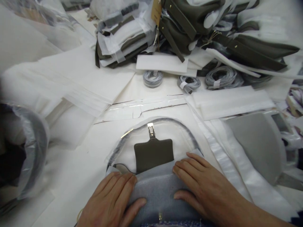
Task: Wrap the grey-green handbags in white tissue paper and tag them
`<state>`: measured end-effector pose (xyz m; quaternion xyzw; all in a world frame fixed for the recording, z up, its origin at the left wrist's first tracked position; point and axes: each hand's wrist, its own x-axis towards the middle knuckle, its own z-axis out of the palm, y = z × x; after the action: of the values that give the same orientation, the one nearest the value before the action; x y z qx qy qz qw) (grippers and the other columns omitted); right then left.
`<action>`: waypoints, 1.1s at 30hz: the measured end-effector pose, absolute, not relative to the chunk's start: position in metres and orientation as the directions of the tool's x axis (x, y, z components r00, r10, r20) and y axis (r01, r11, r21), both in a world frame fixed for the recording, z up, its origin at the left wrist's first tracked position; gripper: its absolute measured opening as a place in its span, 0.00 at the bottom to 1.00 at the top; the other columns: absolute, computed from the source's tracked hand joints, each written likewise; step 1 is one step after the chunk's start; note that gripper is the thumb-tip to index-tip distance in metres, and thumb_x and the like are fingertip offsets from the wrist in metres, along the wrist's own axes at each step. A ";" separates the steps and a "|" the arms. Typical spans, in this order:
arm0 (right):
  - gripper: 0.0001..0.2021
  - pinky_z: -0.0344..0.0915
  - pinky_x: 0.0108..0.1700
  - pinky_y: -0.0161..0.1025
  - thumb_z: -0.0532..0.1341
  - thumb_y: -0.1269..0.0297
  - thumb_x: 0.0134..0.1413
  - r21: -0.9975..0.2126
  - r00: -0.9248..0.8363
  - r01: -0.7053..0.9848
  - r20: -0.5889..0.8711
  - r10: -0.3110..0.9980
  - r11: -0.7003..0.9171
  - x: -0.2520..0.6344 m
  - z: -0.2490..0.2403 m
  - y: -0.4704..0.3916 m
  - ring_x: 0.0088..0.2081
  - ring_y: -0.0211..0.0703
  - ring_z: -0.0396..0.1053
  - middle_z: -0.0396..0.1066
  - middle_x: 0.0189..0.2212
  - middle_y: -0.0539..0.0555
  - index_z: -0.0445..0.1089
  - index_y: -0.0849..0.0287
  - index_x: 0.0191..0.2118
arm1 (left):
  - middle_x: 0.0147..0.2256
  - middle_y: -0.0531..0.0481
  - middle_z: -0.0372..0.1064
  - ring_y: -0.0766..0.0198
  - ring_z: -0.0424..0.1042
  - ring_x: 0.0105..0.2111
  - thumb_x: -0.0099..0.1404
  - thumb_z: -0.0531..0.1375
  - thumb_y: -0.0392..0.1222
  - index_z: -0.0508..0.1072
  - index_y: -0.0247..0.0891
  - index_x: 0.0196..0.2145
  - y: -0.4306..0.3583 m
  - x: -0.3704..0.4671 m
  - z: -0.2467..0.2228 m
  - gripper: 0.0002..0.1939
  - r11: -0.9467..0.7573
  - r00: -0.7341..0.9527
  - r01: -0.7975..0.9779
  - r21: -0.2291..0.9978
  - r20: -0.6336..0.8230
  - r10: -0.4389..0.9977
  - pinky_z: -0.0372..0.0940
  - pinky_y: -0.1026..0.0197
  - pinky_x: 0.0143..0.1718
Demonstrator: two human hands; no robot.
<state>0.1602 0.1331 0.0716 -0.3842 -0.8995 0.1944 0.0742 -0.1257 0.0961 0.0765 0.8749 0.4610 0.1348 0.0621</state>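
In front of me lies a bag wrapped in grey tissue paper (161, 183), its plastic-covered handle (163, 119) arching away from me. A dark olive flap (153, 154) with a gold metal clasp (151, 127) sticks out beyond the paper's far edge. My left hand (111, 198) rests on the paper's left side, fingers together and thumb apart. My right hand (199, 183) lies on the right side with its fingers stretched over the far edge. Both are open and press on the paper. A small gold fitting (160, 216) shows near the bottom.
White foam sheets (90, 75) are piled at the left, beside a blurred plastic-wrapped handle (35, 142). Coiled straps (152, 78) and olive bags (255, 50) fill the back. A grey tape dispenser (258, 142) stands at right, near white strips (236, 157).
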 end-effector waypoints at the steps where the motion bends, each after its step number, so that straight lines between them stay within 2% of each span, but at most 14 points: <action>1: 0.19 0.57 0.61 0.51 0.52 0.48 0.67 -0.388 -0.697 0.662 -0.004 0.717 0.642 0.161 0.070 0.132 0.45 0.50 0.69 0.74 0.43 0.55 0.70 0.58 0.46 | 0.41 0.46 0.76 0.57 0.72 0.42 0.75 0.52 0.50 0.74 0.33 0.45 0.096 -0.126 0.075 0.18 -0.578 0.550 0.787 0.217 0.179 0.816 0.60 0.53 0.51; 3: 0.21 0.58 0.59 0.50 0.49 0.50 0.69 -0.340 -0.694 0.669 0.036 0.719 0.662 0.161 0.068 0.130 0.46 0.51 0.68 0.74 0.42 0.57 0.70 0.61 0.46 | 0.44 0.45 0.75 0.56 0.72 0.44 0.75 0.51 0.49 0.74 0.32 0.46 0.097 -0.127 0.073 0.19 -0.598 0.569 0.778 0.192 0.186 0.801 0.59 0.53 0.53; 6: 0.20 0.62 0.50 0.49 0.48 0.53 0.70 -0.302 -0.679 0.688 0.055 0.732 0.660 0.160 0.071 0.126 0.41 0.52 0.68 0.73 0.37 0.58 0.70 0.62 0.44 | 0.42 0.45 0.75 0.56 0.71 0.45 0.75 0.51 0.48 0.74 0.33 0.45 0.096 -0.127 0.075 0.18 -0.598 0.563 0.776 0.200 0.208 0.800 0.57 0.52 0.56; 9: 0.15 0.62 0.40 0.47 0.53 0.53 0.67 -0.348 -0.700 0.669 0.003 0.714 0.657 0.160 0.078 0.125 0.35 0.50 0.65 0.71 0.32 0.54 0.70 0.58 0.41 | 0.39 0.48 0.75 0.57 0.71 0.44 0.74 0.53 0.48 0.75 0.36 0.42 0.093 -0.126 0.081 0.15 -0.570 0.523 0.785 0.243 0.232 0.820 0.56 0.54 0.58; 11: 0.12 0.61 0.38 0.46 0.57 0.53 0.65 -0.392 -0.733 0.634 -0.032 0.679 0.666 0.162 0.080 0.126 0.33 0.49 0.64 0.69 0.31 0.52 0.69 0.56 0.38 | 0.38 0.49 0.75 0.58 0.71 0.44 0.73 0.54 0.49 0.74 0.37 0.41 0.092 -0.124 0.085 0.15 -0.558 0.508 0.788 0.261 0.239 0.828 0.56 0.56 0.58; 15: 0.14 0.63 0.44 0.48 0.56 0.52 0.66 -0.426 -0.748 0.619 -0.061 0.661 0.660 0.166 0.077 0.131 0.40 0.51 0.66 0.71 0.36 0.55 0.70 0.57 0.44 | 0.39 0.47 0.74 0.57 0.72 0.43 0.75 0.50 0.50 0.72 0.34 0.43 0.094 -0.121 0.084 0.18 -0.559 0.521 0.787 0.259 0.206 0.828 0.60 0.54 0.55; 18: 0.17 0.63 0.50 0.50 0.51 0.54 0.69 -0.394 -0.721 0.643 -0.025 0.692 0.656 0.167 0.070 0.132 0.44 0.52 0.67 0.72 0.39 0.56 0.70 0.60 0.48 | 0.33 0.48 0.72 0.56 0.72 0.36 0.75 0.47 0.52 0.72 0.36 0.42 0.098 -0.119 0.079 0.20 -0.540 0.528 0.799 0.265 0.122 0.840 0.64 0.53 0.44; 21: 0.17 0.60 0.58 0.50 0.48 0.57 0.71 -0.355 -0.710 0.647 0.042 0.703 0.675 0.167 0.065 0.129 0.46 0.50 0.68 0.73 0.40 0.56 0.70 0.61 0.48 | 0.30 0.49 0.70 0.57 0.70 0.31 0.75 0.47 0.53 0.71 0.38 0.40 0.099 -0.119 0.075 0.19 -0.528 0.523 0.809 0.258 0.094 0.847 0.63 0.54 0.36; 23: 0.17 0.55 0.62 0.50 0.48 0.59 0.71 -0.347 -0.709 0.640 0.077 0.701 0.685 0.167 0.063 0.126 0.45 0.48 0.68 0.73 0.39 0.55 0.70 0.62 0.49 | 0.29 0.50 0.70 0.57 0.69 0.31 0.75 0.49 0.50 0.71 0.37 0.40 0.098 -0.119 0.073 0.17 -0.527 0.520 0.811 0.254 0.097 0.848 0.62 0.54 0.36; 26: 0.15 0.49 0.66 0.51 0.49 0.61 0.71 -0.358 -0.701 0.639 0.093 0.707 0.681 0.167 0.062 0.123 0.42 0.45 0.69 0.72 0.37 0.53 0.70 0.62 0.49 | 0.31 0.49 0.71 0.57 0.70 0.34 0.75 0.51 0.48 0.72 0.35 0.40 0.094 -0.119 0.073 0.16 -0.535 0.523 0.813 0.227 0.115 0.844 0.61 0.53 0.43; 28: 0.15 0.48 0.66 0.52 0.49 0.62 0.71 -0.356 -0.692 0.650 0.089 0.716 0.672 0.166 0.062 0.122 0.42 0.45 0.69 0.73 0.38 0.53 0.70 0.62 0.48 | 0.34 0.47 0.72 0.56 0.70 0.37 0.75 0.51 0.47 0.73 0.32 0.43 0.091 -0.120 0.074 0.17 -0.547 0.528 0.815 0.193 0.143 0.837 0.60 0.53 0.47; 30: 0.15 0.52 0.63 0.51 0.48 0.62 0.72 -0.342 -0.695 0.654 0.080 0.714 0.675 0.166 0.062 0.123 0.44 0.47 0.68 0.73 0.39 0.54 0.70 0.62 0.49 | 0.35 0.46 0.73 0.55 0.70 0.39 0.75 0.51 0.47 0.73 0.31 0.46 0.089 -0.121 0.074 0.17 -0.555 0.532 0.814 0.172 0.161 0.831 0.59 0.52 0.49; 33: 0.16 0.60 0.51 0.48 0.49 0.59 0.71 -0.340 -0.716 0.646 0.042 0.697 0.683 0.166 0.063 0.127 0.40 0.47 0.67 0.72 0.38 0.54 0.70 0.61 0.48 | 0.32 0.48 0.72 0.57 0.70 0.35 0.75 0.52 0.46 0.73 0.32 0.44 0.092 -0.119 0.073 0.16 -0.546 0.525 0.815 0.193 0.150 0.838 0.60 0.53 0.46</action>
<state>0.1661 0.1269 0.0626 -0.3676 -0.9135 0.1524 0.0841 -0.1193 0.0917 0.0732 0.8719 0.4740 0.1128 0.0495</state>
